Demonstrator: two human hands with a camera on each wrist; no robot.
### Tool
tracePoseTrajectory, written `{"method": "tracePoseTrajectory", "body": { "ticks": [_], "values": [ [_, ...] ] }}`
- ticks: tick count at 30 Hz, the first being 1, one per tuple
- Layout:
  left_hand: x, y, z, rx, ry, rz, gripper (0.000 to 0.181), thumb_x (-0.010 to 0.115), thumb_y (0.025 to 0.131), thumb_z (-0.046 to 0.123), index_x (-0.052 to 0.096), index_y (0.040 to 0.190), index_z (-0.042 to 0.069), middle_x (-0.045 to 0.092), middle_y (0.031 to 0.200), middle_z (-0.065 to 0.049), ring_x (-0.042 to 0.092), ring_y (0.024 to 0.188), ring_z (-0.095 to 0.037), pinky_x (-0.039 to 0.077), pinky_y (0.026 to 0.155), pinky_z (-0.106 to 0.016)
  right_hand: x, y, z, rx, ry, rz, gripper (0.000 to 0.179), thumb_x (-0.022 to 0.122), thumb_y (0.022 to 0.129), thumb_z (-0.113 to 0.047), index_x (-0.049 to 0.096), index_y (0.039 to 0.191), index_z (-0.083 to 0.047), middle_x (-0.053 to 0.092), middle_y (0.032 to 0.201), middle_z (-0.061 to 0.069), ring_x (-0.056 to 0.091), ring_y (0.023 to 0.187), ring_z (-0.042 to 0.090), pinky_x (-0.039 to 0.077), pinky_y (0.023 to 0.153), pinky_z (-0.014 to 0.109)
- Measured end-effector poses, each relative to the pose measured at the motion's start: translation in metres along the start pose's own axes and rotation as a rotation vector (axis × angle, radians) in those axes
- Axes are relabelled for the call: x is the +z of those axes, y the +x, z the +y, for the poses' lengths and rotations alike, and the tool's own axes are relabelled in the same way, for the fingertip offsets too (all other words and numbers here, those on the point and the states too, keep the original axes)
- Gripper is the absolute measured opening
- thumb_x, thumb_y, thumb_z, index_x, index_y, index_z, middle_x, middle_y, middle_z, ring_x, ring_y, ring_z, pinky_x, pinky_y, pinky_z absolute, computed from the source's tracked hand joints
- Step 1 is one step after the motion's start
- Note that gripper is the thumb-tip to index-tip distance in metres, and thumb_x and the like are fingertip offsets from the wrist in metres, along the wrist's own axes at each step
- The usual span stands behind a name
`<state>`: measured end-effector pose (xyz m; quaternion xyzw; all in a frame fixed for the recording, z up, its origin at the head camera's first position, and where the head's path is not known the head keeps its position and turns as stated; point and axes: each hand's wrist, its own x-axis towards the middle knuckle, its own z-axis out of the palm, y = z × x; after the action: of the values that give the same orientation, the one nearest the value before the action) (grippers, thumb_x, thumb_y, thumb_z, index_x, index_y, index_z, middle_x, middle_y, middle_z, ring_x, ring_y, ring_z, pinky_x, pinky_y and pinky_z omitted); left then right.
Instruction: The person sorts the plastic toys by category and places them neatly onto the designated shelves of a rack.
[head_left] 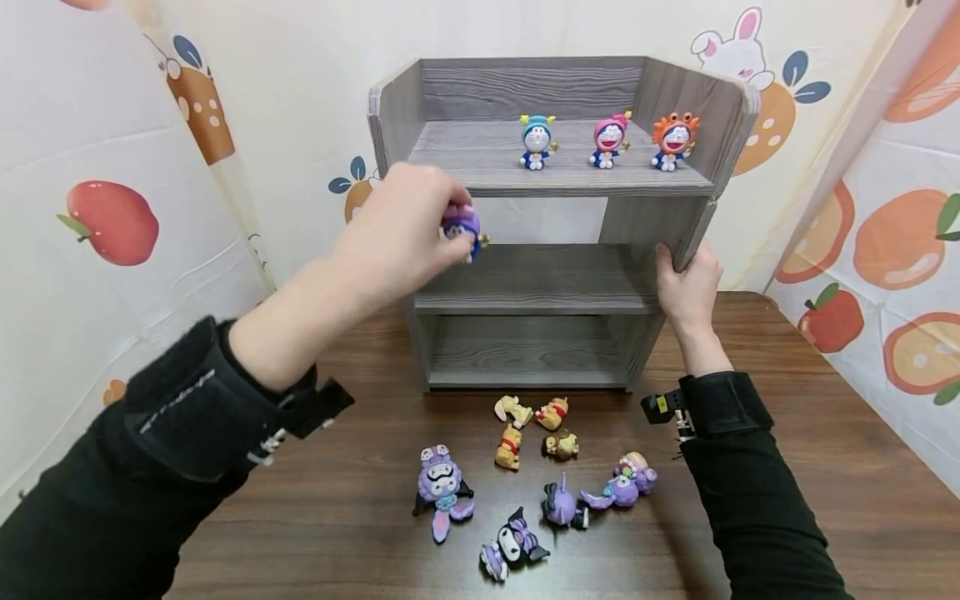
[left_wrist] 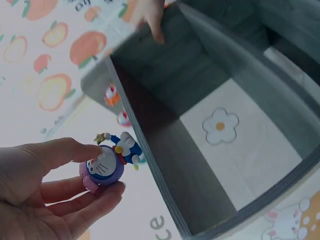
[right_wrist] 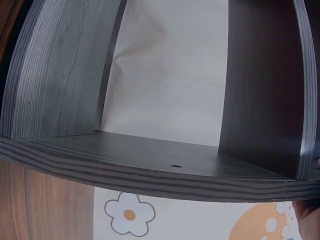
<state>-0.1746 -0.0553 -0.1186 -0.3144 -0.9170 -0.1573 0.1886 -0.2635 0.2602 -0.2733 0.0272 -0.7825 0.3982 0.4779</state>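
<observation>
My left hand (head_left: pixel 405 229) pinches a small cat figurine (left_wrist: pixel 107 165) with a purple hat and a star wand between thumb and fingers. It is held in front of the left end of the grey wooden shelf (head_left: pixel 525 279), just below the top board's front edge. My right hand (head_left: pixel 690 287) grips the shelf's right side panel, thumb toward the inside. On the top board stand three similar figurines: one with a blue hat (head_left: pixel 536 142), one with a pink hat (head_left: pixel 609 140) and one with an orange crab hat (head_left: pixel 675 142).
Yellow bear-like figurines (head_left: pixel 508 447) lie on the brown table (head_left: pixel 322 517) before the shelf. Nearer are several purple figurines, among them a tall one with a long pink-lined ear (head_left: pixel 441 483) and a black-and-purple one (head_left: pixel 512 542). Fruit-printed cloth (head_left: pixel 112 221) hangs around the table.
</observation>
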Motion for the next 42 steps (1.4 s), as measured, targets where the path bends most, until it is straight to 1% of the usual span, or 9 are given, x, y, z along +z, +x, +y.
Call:
{"method": "tracePoseTrajectory", "body": {
  "ticks": [7,12,17,20,23,27,30,37,42],
  "values": [
    [-0.014,0.029,-0.009,-0.060,0.021,0.059,0.023,0.051,0.080,0.006,0.064,0.096,-0.006,0.058,0.082,-0.011,0.047,0.070,-0.018,0.039,0.060,-0.026,0.000,-0.001,0.001,-0.010,-0.007,0.005,0.023,0.056,0.079,-0.002,0.057,0.098,0.012,0.059,0.097,0.026,0.055,0.095,0.037,0.041,0.081,0.048],
    [-0.017,0.051,-0.015,-0.111,0.072,0.123,0.023,0.047,0.081,0.004,0.065,0.091,-0.006,0.056,0.079,-0.011,0.043,0.068,-0.018,0.032,0.056,-0.025,0.000,0.000,0.001,-0.025,-0.010,0.007,0.022,0.056,0.079,-0.001,0.057,0.096,0.012,0.059,0.094,0.027,0.055,0.093,0.038,0.041,0.079,0.049],
    [-0.014,0.072,-0.022,-0.219,0.136,0.073,0.023,0.046,0.083,0.006,0.061,0.096,-0.005,0.055,0.091,-0.012,0.046,0.078,-0.020,0.038,0.063,-0.026,0.000,0.000,0.000,-0.031,-0.009,0.009,0.022,0.055,0.079,-0.001,0.057,0.096,0.013,0.059,0.093,0.027,0.056,0.092,0.039,0.041,0.078,0.049],
    [-0.010,0.081,-0.027,-0.257,0.139,0.041,0.022,0.047,0.084,0.008,0.057,0.099,-0.005,0.052,0.094,-0.012,0.046,0.081,-0.020,0.039,0.066,-0.027,0.000,-0.001,-0.001,-0.031,-0.011,0.007,0.022,0.055,0.079,-0.001,0.057,0.096,0.012,0.059,0.093,0.027,0.056,0.092,0.038,0.041,0.078,0.049],
    [-0.004,0.087,-0.032,-0.276,0.127,0.030,0.021,0.050,0.085,0.009,0.055,0.100,-0.005,0.049,0.088,-0.010,0.046,0.077,-0.019,0.039,0.063,-0.025,0.000,-0.001,-0.001,-0.027,-0.012,0.004,0.022,0.055,0.079,-0.001,0.057,0.097,0.012,0.059,0.095,0.026,0.056,0.093,0.038,0.041,0.079,0.049],
    [0.002,0.092,-0.037,-0.287,0.133,0.046,0.018,0.052,0.085,0.010,0.055,0.097,-0.003,0.046,0.079,-0.006,0.046,0.068,-0.016,0.038,0.057,-0.024,-0.001,-0.001,-0.002,-0.018,-0.014,0.003,0.023,0.055,0.079,-0.001,0.057,0.098,0.012,0.059,0.096,0.026,0.056,0.094,0.037,0.041,0.080,0.048],
    [0.005,0.094,-0.039,-0.290,0.147,0.058,0.017,0.053,0.084,0.010,0.055,0.096,-0.002,0.047,0.076,-0.006,0.047,0.068,-0.017,0.038,0.056,-0.024,0.000,-0.001,-0.001,-0.018,-0.012,0.005,0.023,0.055,0.079,-0.001,0.057,0.098,0.012,0.059,0.096,0.026,0.055,0.094,0.037,0.041,0.080,0.048],
    [0.007,0.097,-0.042,-0.295,0.187,0.041,0.029,0.056,0.083,0.012,0.057,0.107,-0.005,0.056,0.085,-0.012,0.051,0.071,-0.020,0.043,0.062,-0.027,0.000,-0.001,0.000,-0.010,-0.003,0.003,0.024,0.055,0.079,-0.001,0.057,0.100,0.012,0.059,0.098,0.025,0.055,0.096,0.036,0.041,0.082,0.048],
    [0.006,0.101,-0.044,-0.299,0.195,-0.004,0.033,0.054,0.085,0.014,0.055,0.111,-0.005,0.057,0.091,-0.013,0.052,0.074,-0.020,0.045,0.065,-0.028,0.001,0.000,0.000,-0.014,0.001,0.004,0.023,0.055,0.079,-0.001,0.057,0.099,0.011,0.059,0.097,0.025,0.055,0.096,0.036,0.041,0.081,0.048]
  ]
}}
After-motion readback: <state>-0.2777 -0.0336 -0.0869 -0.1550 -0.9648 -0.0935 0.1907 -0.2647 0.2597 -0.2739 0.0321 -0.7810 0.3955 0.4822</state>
